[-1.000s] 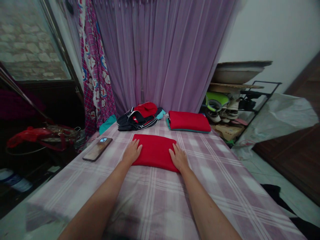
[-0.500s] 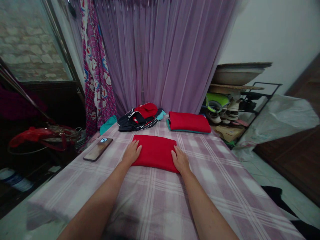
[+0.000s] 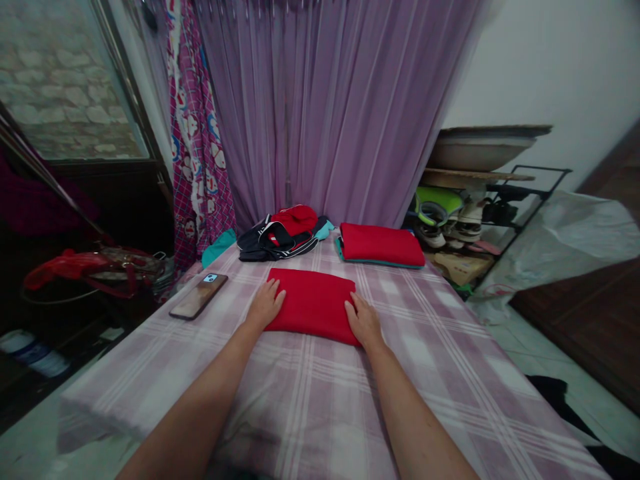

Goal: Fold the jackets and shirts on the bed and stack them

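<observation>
A folded red cloth (image 3: 310, 303), a neat flat rectangle, lies on the bed-like surface in front of me. My left hand (image 3: 266, 307) rests on its left edge, thumb toward the middle and fingers stretched out. On the opposite edge lies my right hand (image 3: 363, 321), its fingers extended and slightly apart over the cloth. Neither hand lifts it. Beyond it to the right sits a stack of folded red cloth (image 3: 383, 245) with a teal layer underneath. A crumpled dark garment (image 3: 270, 243) with white piping and a red part lies behind on the left.
A phone (image 3: 199, 297) lies face down on the plaid sheet (image 3: 425, 373), left of my hands. Purple curtains (image 3: 340, 113) hang behind. At the right stands a rack (image 3: 517, 227) with shoes and basins. Clutter, including a red object (image 3: 65, 267), fills the left side.
The whole view has shifted very slightly. Both hands stay at the same edges of the red cloth, which has not visibly moved.
</observation>
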`<move>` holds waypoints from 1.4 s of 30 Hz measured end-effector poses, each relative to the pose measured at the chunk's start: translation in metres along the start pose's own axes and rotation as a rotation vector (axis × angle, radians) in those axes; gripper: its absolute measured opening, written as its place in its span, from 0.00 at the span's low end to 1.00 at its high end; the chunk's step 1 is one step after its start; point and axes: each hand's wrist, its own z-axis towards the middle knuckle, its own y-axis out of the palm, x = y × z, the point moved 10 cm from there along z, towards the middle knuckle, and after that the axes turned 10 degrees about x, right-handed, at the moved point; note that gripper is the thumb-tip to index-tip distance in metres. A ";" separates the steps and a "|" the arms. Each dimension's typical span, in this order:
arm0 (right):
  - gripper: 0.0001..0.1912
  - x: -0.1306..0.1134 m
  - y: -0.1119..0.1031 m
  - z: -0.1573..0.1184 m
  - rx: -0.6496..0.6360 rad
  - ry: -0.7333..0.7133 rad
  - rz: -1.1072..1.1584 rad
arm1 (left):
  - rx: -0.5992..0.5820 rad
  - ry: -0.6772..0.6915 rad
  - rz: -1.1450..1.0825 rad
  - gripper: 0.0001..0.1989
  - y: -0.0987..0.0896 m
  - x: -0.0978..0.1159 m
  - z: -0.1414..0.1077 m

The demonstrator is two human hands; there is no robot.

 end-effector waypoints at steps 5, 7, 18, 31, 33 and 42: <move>0.26 0.001 0.001 0.000 0.008 -0.007 0.011 | 0.011 0.003 0.002 0.27 0.000 -0.001 -0.001; 0.26 0.002 0.002 0.000 0.021 -0.011 0.016 | 0.015 0.005 0.003 0.28 0.001 -0.001 0.000; 0.25 0.006 0.005 0.003 0.079 -0.048 0.046 | 0.050 0.031 0.027 0.27 0.002 -0.002 0.000; 0.25 0.011 0.009 0.003 0.126 -0.063 0.080 | 0.071 0.044 0.044 0.26 0.000 0.000 -0.001; 0.25 0.012 0.009 0.003 0.130 -0.064 0.081 | 0.072 0.042 0.044 0.26 0.000 -0.001 -0.001; 0.25 0.011 0.008 0.004 0.122 -0.068 0.088 | 0.062 0.044 0.030 0.25 -0.003 0.002 -0.002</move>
